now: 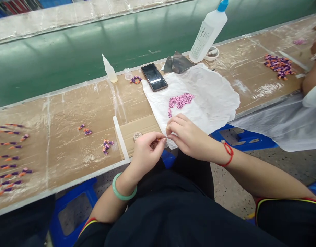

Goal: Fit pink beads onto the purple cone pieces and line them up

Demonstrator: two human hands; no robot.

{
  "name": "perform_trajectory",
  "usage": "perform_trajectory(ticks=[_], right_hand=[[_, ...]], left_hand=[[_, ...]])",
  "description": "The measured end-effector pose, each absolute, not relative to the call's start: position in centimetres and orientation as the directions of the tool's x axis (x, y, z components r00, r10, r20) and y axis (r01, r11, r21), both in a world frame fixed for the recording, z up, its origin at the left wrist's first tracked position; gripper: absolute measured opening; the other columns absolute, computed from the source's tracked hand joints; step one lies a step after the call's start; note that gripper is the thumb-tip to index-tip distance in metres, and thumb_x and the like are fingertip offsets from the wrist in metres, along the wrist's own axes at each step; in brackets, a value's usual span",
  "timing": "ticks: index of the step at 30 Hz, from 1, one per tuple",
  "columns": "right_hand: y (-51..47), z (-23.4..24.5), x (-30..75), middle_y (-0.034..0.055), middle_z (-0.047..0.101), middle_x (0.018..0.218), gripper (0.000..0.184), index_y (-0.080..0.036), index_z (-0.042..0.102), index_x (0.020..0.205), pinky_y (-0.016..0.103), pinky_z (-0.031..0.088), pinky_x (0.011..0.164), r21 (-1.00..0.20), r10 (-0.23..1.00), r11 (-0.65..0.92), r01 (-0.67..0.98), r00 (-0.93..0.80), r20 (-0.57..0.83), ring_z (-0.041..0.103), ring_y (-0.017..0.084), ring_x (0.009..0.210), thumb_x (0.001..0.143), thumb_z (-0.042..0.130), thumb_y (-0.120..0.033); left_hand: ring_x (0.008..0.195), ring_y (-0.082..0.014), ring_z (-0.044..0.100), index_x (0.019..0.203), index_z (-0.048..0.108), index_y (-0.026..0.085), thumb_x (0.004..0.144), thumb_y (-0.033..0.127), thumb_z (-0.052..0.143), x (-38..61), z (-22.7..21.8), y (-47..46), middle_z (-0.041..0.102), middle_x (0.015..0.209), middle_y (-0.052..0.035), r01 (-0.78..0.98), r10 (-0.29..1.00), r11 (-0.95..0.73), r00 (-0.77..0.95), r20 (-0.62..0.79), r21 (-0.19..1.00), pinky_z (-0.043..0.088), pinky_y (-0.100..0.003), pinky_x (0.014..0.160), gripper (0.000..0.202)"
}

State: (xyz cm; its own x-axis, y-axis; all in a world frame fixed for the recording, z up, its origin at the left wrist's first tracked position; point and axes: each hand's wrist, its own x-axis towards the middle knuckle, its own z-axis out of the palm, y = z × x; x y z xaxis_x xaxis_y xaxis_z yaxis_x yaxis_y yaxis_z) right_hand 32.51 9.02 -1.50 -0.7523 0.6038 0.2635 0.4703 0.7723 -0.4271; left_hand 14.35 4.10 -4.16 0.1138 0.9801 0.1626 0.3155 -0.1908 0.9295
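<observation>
Two hands meet at lower centre: your left hand [147, 152] curls closed around a tiny orange piece [156, 140], and your right hand [188, 135] pinches narrow just beside it, wrists bent inward. The piece looks light, stiff and easily dropped, so take it by its ends with fingertips. Pink pieces [180, 101] lie on white paper [214, 99] just above, a phone [154, 77] beyond.

Below the flat black smartphone [154, 77] I get just a speck of a tiny orange piece [156, 140]; curled left hand [146, 152] hides the rest. Far left of phone, rows of orange-purple pcs [8, 171] run off-frame. Far right, co-worker's bare forearm [312, 77] is cut by the edge. Up-right, blue plastic bottle cap [223, 5] is clipped at top.
</observation>
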Motion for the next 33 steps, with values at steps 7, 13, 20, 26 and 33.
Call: perform_trajectory(ticks=[7,13,20,26,33], right_hand=[[8.2,-1.5,32.0,0.0101,0.055,0.086,0.018,-0.016,0.05,0.083,0.038,0.041,0.078,-0.362,0.582,0.801,0.477,-0.763,0.281,0.045,0.025,0.084,0.09,0.042,-0.002],[7.8,-0.5,32.3,0.0051,0.056,0.08,0.015,-0.017,0.052,0.084,0.033,0.042,0.071,-0.717,0.746,0.522,0.463,-0.655,0.12,0.05,0.02,0.076,0.096,0.043,-0.016],[7.3,-0.3,32.3,0.0009,0.059,0.072,0.032,-0.018,0.054,0.077,0.027,0.044,0.063,-0.941,0.711,-0.032,0.336,-0.654,-0.258,0.054,0.013,0.063,0.098,0.045,-0.041],[6.7,-0.4,31.7,-0.0012,0.057,0.067,0.025,-0.019,0.053,0.076,0.026,0.042,0.06,-0.945,0.755,-0.026,0.326,-0.613,-0.233,0.051,0.012,0.06,0.093,0.051,-0.037],[5.9,-0.6,31.3,-0.0019,0.053,0.066,0.024,-0.019,0.051,0.078,0.026,0.039,0.058,-0.956,0.812,0.128,0.263,-0.581,-0.051,0.048,0.012,0.058,0.097,0.046,-0.032]], left_hand=[[0.051,-0.0101,0.049,0.074,0.066,0.015,0.087,0.015,0.056,14.5,-4.1,3.7,0.061,0.06,0.0002,0.409,0.961,-0.276,0.13,0.244,0.87,0.038,-0.022,0.051,0.016],[0.052,-0.0102,0.049,0.074,0.061,0.017,0.087,0.009,0.057,13.8,-4.3,3.9,0.057,0.059,0.0023,0.565,0.779,-0.593,0.222,0.586,0.574,0.038,-0.023,0.054,0.015],[0.059,-0.0139,0.051,0.085,0.06,0.018,0.093,0.009,0.057,12.0,-4.1,4.2,0.058,0.065,0.0,0.571,0.553,-0.785,0.47,0.688,0.241,0.04,-0.027,0.059,0.012],[0.058,-0.0151,0.05,0.085,0.059,0.018,0.092,0.008,0.057,12.3,-3.9,4.1,0.057,0.064,0.0001,0.563,0.536,-0.795,0.479,0.696,0.225,0.04,-0.028,0.058,0.012],[0.054,-0.0095,0.052,0.081,0.062,0.018,0.09,0.011,0.058,12.3,-2.8,3.5,0.063,0.065,0.0017,0.471,0.8,-0.597,0.285,0.528,0.649,0.04,-0.021,0.053,0.012]])
